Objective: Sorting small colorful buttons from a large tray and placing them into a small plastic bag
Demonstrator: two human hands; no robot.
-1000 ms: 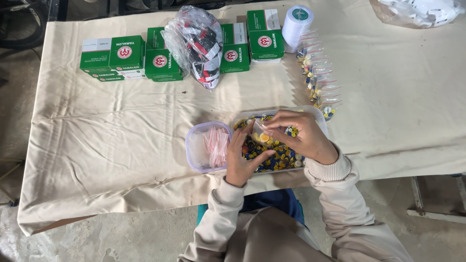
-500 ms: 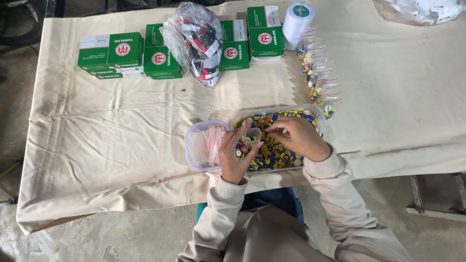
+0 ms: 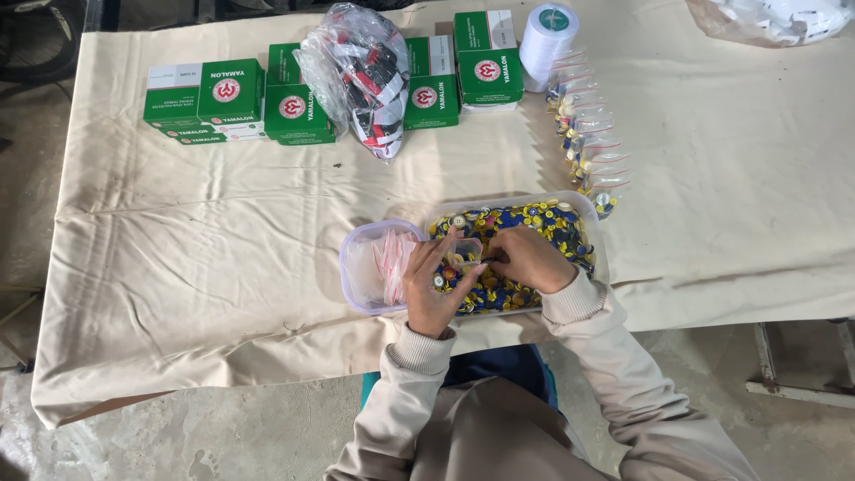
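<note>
My left hand [image 3: 435, 287] pinches a small clear zip bag [image 3: 466, 249] over a clear tray [image 3: 591, 214] heaped with small blue and yellow round parts [image 3: 534, 218]. My right hand [image 3: 531, 258] meets the left at the bag's mouth, fingertips closed on something too small to make out. Beside the tray on the left sits a round clear tub [image 3: 356, 276] of empty little bags with red strips.
A cream cloth [image 3: 223, 232] covers the table. Several green and white boxes [image 3: 227, 98] line the far side, with a plastic bag of red and black items [image 3: 365, 67], a white thread spool [image 3: 548, 34] and a row of filled small bags [image 3: 588, 134].
Both hands have drawn together over the tray's left end, and the small bag has come down lower between them.
</note>
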